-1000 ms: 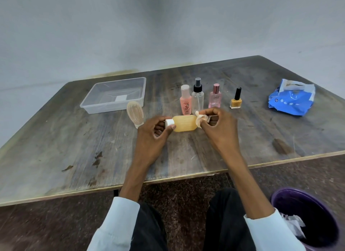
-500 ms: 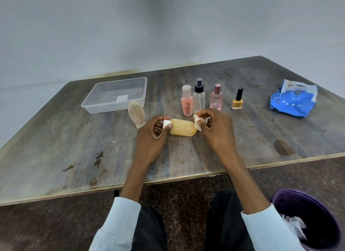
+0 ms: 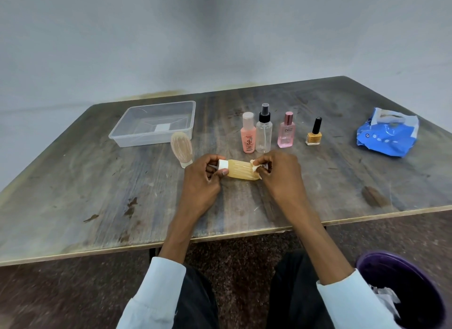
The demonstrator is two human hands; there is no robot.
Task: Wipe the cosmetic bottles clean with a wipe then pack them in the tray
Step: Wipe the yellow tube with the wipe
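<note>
2 hands hold a ribbed amber bottle [image 3: 241, 170] sideways over the worn wooden surface [image 3: 97, 194]: left hand [image 3: 200, 181] gripping its white cap, right hand [image 3: 281, 174] pinching a crumpled wipe [image 3: 254, 166] against its base. Behind stand 4 upright bottles [image 3: 264, 135]; a clear plastic tray [image 3: 154, 123] sits far left.

light: soft, even, dim | shadows: faint | focus: slightly soft; edges: wide-angle bending
</note>
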